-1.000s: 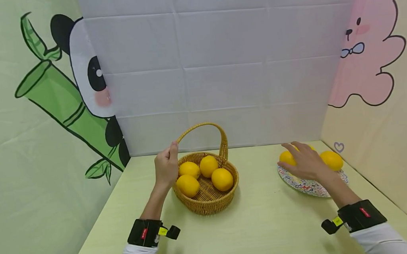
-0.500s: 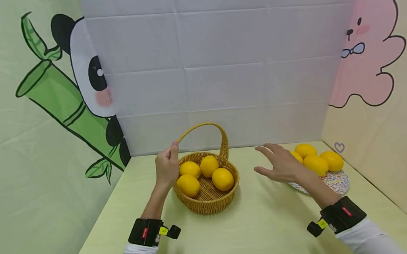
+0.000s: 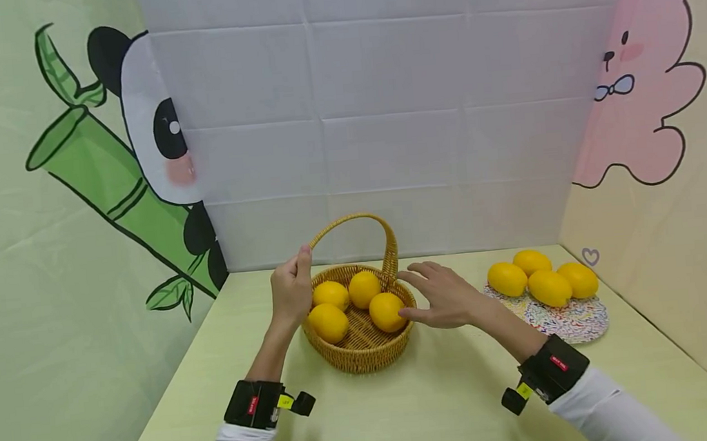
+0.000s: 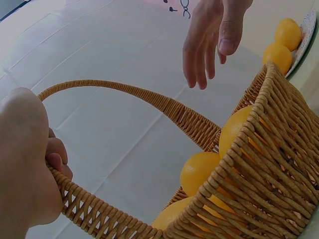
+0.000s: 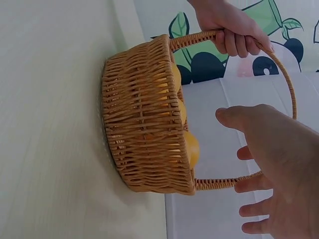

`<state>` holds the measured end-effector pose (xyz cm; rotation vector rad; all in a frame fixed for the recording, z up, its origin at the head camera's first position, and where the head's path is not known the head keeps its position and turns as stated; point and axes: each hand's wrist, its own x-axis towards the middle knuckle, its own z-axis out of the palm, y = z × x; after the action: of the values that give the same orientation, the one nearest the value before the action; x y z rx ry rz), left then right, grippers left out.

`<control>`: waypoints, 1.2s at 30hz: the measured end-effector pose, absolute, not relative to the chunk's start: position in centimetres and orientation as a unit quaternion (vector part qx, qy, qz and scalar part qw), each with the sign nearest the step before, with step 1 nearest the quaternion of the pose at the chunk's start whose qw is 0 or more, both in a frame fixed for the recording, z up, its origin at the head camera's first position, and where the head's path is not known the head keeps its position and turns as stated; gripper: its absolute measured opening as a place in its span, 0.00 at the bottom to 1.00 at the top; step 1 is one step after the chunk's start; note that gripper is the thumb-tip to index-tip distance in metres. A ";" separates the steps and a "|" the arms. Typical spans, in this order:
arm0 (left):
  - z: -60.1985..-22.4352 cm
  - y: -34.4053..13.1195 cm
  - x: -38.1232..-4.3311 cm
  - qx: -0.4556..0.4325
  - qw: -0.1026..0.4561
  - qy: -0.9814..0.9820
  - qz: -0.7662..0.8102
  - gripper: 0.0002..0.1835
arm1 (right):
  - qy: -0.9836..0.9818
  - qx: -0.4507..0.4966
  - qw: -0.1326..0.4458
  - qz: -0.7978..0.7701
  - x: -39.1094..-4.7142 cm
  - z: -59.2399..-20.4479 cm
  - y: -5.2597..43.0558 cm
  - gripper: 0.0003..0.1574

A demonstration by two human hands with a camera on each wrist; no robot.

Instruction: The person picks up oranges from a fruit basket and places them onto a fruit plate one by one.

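My left hand (image 3: 291,287) grips the left side of the arched handle (image 3: 386,242) of a brown wicker basket (image 3: 364,359). In the left wrist view its fingers curl round the handle (image 4: 89,208). Several lemons (image 3: 387,312) lie inside the basket. At the basket's right rim is my right hand (image 3: 443,296), fingers spread and holding nothing. In the right wrist view that hand (image 5: 284,164) shows thumb and fingers apart, near the handle. Whether it touches the basket I cannot tell.
A speckled plate (image 3: 576,320) at the right of the table bears several more lemons (image 3: 549,288). A grey-white cloth backdrop (image 3: 385,142) stands behind the table (image 3: 407,424). Decorated panels rise at the left and right.
My right hand has moved left, from above the plate of lemons to the basket's right side, with nothing in it. The left hand and the basket have stayed nearly still.
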<state>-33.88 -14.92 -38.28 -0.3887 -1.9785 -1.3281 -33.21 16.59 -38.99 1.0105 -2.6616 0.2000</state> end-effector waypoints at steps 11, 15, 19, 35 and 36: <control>-38.1 -14.6 -34.0 -0.160 0.362 -0.768 -0.503 0.33 | -0.911 0.396 0.106 0.048 -33.7 -38.4 12.5 0.44; -38.2 -14.4 -34.1 -0.160 0.362 -0.767 -0.506 0.33 | -0.908 0.409 0.084 0.024 -34.1 -38.5 11.4 0.43; -38.1 -14.2 -34.2 -0.157 0.366 -0.766 -0.505 0.33 | -0.901 0.429 0.067 0.002 -34.6 -38.7 10.4 0.43; -38.2 -14.3 -34.4 -0.151 0.364 -0.770 -0.502 0.34 | -0.903 0.417 0.017 -0.101 -35.8 -39.0 7.0 0.38; -38.1 -14.3 -34.4 -0.151 0.364 -0.771 -0.501 0.34 | -0.905 0.412 0.015 -0.104 -35.8 -38.9 6.9 0.37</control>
<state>-34.37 -14.26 -38.14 -0.3882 -1.9831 -1.2894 -35.85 6.87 -38.94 1.2836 -2.8157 -0.3249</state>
